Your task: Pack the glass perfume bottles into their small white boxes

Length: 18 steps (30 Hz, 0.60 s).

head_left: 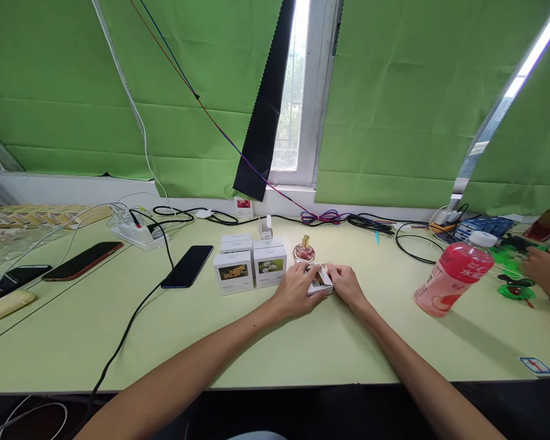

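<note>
A small white box (324, 282) with a picture on its face lies tilted on the table between my hands. My left hand (297, 290) grips it from the left, its fingers over the top. My right hand (345, 284) is closed at the box's right end, fingers pinched by its edge, which they partly hide. Just behind the box stands a round glass perfume bottle (304, 252) with a gold cap. To the left, several white boxes with flower pictures (233, 275) stand grouped, and behind them is a white box with a raised flap (266, 228).
A tilted pink drink bottle (453, 275) stands to the right. Beyond it, another person's hand (541, 269) is near green objects. Phones (187, 266), a black cable (137, 318) and a white power strip (140, 235) lie left. Coiled wires (321, 217) run along the wall.
</note>
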{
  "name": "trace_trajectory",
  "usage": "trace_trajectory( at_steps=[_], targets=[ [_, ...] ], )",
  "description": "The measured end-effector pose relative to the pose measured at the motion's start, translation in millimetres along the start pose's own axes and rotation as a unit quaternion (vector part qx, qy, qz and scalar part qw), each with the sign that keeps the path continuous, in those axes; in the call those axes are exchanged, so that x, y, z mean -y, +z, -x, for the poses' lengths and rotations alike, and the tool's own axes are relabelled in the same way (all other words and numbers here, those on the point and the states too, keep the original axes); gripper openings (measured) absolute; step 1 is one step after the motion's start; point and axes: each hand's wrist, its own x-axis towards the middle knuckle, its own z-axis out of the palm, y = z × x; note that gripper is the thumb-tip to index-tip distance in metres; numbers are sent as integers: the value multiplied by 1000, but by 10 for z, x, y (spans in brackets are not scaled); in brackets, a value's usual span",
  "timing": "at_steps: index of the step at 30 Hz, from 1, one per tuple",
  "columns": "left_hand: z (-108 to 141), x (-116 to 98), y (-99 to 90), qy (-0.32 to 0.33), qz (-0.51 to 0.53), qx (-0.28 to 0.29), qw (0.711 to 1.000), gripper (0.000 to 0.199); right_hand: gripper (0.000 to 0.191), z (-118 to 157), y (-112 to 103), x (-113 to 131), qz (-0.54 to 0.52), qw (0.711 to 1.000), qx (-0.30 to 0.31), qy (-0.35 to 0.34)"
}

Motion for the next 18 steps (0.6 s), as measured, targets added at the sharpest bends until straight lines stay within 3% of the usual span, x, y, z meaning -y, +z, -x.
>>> trace_trajectory(
  at_steps=[10, 18],
  targets=[
    [5, -14, 7, 12, 100, -67, 993, 42, 59, 34, -75, 205, -55, 998, -39, -20],
    [29, -31, 17, 2, 203, -95, 974, 49, 49, 110, -155, 350, -28, 978, -198, -54]
  ],
)
